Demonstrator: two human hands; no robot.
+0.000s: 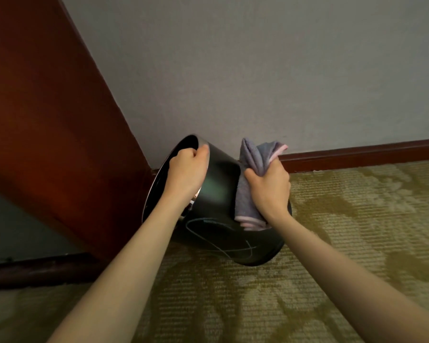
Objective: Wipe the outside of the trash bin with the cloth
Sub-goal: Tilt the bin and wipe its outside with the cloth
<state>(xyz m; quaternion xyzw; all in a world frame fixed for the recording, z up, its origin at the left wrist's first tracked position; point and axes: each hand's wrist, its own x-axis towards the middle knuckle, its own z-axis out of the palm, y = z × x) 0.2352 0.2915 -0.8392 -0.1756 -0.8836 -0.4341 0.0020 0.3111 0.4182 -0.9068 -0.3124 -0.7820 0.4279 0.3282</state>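
Observation:
A round black trash bin (221,194) is tipped on the carpet, its open mouth facing left toward the wooden panel. My left hand (187,170) grips the bin's upper rim, fingers curled over the edge. My right hand (270,189) holds a bunched grey-blue cloth with a pink edge (253,157) against the bin's right outer side. Part of the cloth sticks up above my fist and part hangs below it. Thin pale scratch-like lines show on the bin's lower wall.
A reddish-brown wooden panel (47,120) stands at the left, right beside the bin's mouth. A grey wall (258,70) with a dark red baseboard (357,152) runs behind. Patterned olive carpet (332,243) covers the floor.

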